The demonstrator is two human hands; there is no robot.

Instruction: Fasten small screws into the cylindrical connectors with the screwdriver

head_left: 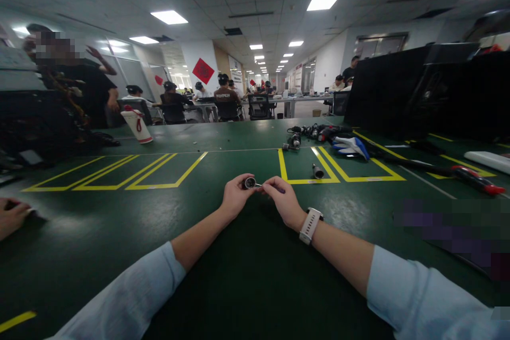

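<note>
My left hand [236,194] is closed around a round metal connector [250,183], whose open end faces me. My right hand [283,199] pinches a small screwdriver [258,186]. Its thin shaft reaches left to the connector's side, and my fingers cover most of its dark handle. Both hands are close together above the green table [239,265]. Beyond my right hand, a loose metal connector shell [317,171] lies inside a yellow-taped box.
Several connectors with cables [314,132] lie at the back right, near a blue-and-white glove [350,147]. A red-and-black handled tool [474,178] rests at right. A white cup [137,125] stands at back left. Another person's hand [11,217] is at the left edge.
</note>
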